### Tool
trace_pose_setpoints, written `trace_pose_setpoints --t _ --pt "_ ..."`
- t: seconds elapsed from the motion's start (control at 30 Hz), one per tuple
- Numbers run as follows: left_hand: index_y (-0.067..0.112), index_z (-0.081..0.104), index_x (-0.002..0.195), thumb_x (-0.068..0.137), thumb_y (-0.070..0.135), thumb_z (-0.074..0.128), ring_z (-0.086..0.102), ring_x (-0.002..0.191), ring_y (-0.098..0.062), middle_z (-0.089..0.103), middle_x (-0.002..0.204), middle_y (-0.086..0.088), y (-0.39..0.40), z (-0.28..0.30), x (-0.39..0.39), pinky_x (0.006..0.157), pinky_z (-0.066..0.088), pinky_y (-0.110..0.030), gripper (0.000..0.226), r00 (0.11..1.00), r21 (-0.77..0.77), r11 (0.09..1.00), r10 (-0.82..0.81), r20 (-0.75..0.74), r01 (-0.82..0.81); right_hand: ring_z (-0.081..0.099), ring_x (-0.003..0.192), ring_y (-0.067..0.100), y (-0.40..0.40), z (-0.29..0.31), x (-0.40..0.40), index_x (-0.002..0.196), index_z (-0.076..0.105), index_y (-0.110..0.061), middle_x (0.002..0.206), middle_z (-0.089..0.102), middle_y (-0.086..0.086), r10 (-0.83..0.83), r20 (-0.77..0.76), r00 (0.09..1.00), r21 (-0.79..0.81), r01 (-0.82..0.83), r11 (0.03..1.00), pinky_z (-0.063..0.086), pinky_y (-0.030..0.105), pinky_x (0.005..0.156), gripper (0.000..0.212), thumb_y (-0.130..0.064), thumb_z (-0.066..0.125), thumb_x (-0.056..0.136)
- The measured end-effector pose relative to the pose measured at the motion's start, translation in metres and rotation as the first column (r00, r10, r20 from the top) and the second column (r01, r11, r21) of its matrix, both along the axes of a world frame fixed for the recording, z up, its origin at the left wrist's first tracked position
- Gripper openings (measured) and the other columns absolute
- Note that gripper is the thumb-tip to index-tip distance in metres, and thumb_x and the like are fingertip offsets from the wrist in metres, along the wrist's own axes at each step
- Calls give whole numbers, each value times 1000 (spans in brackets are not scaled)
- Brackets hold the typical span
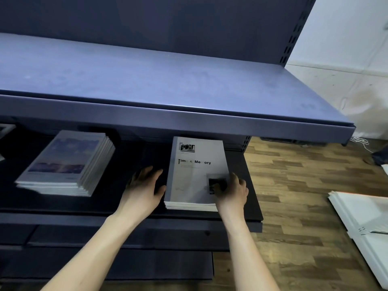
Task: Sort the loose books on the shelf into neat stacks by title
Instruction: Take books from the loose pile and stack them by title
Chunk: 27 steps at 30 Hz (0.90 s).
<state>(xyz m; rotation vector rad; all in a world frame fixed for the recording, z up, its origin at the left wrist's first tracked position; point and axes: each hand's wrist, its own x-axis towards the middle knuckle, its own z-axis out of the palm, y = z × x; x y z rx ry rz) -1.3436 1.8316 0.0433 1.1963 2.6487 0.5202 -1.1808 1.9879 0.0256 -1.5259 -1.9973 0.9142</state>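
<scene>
Dark shelf (130,206), hands (144,190) flanking book stack (195,175)

Stack A (196,175): we see grey-white books titled "Time & Memory", lying flat with edges squared, at the right end of the dark shelf (251,185). Small photo at top of cover, dark square near its lower right.
Stack B (65,162): pale books with a bluish cover picture, flat, well left of stack A, on the same shelf; upper copies stepped slightly rightward. We cannot read its title through the blur.
Count: several copies each.
</scene>
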Motion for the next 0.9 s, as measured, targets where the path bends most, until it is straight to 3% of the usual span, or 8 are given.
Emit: trace_pose_setpoints --t 0.1,0.3,0.53,0.63,0.77,0.9 --pt "31 30 150 98 44 47 20 145 -23 21 159 2 2 -1 -1 116 28 -41 57 1000 0 1000 -1 1 1 42 124 38 -1 0 1 147 44 -16 140 47 14 4 53 999 32 -6 999 35 41 100 62 -26 66 90" --pt "32 29 150 98 44 46 17 147 -22 20 159 4 2 -2 0 117 27 -41 56 1000 -8 1000 2 8 -2 41 123 34 -5 -7 1 141 50 -22 140 48 9 -38 133 990 109 24 994 32 42 98 52 -36 62 92" --pt "30 27 152 98 44 46 21 145 -24 23 159 1 -5 1 5 116 26 -38 59 999 0 1000 13 -43 -13 37 130 33 -10 -6 3 141 51 -22 145 45 8 -12 111 994 130 -3 992 30 42 102 52 -37 62 92" --pt "29 24 153 98 45 46 23 145 -25 24 159 -1 -11 3 8 116 26 -39 62 997 -11 1000 12 -80 -13 23 145 31 -21 -2 3 144 48 -27 158 32 7 94 169 981 159 -121 980 24 45 112 54 -44 58 93" --pt "31 25 153 96 47 48 23 145 -29 18 160 -4 -23 6 17 116 25 -41 63 991 -47 998 30 -134 -37 -8 154 27 -46 0 1 155 28 -35 168 2 5 299 306 904 132 -352 927 -1 48 122 64 -56 44 97" --pt "26 41 146 90 43 59 39 133 -34 35 153 -10 -46 6 28 110 33 -46 61 983 -54 996 58 -176 -68 -14 152 30 -72 -1 1 157 22 -33 167 -5 7 410 337 847 132 -474 871 -7 51 121 65 -58 38 99"
